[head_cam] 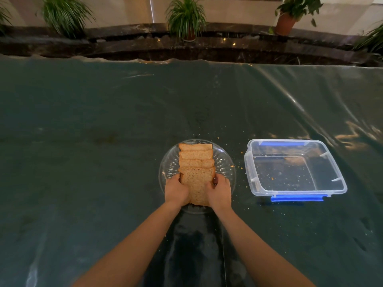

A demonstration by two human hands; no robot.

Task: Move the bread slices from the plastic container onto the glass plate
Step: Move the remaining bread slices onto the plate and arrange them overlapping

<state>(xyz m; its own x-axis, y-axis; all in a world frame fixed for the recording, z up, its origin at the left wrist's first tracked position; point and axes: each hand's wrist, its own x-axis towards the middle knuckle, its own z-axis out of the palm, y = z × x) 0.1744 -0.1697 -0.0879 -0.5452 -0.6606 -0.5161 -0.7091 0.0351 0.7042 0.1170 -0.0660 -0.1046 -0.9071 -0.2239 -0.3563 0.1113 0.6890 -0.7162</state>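
Several brown bread slices [196, 155] lie overlapping in a row on the round glass plate [226, 168], near the table's middle front. The nearest bread slice [198, 183] is held at its two sides: my left hand [176, 190] grips its left edge and my right hand [220, 191] grips its right edge, over the plate's near half. To the right of the plate stands the clear plastic container [294, 168] with blue clips. It holds only crumbs.
The table wears a dark green cloth under shiny clear film [103, 141]. Crumbs are scattered around the plate and container. A dark stone ledge with potted plants [186, 17] runs behind the table's far edge.
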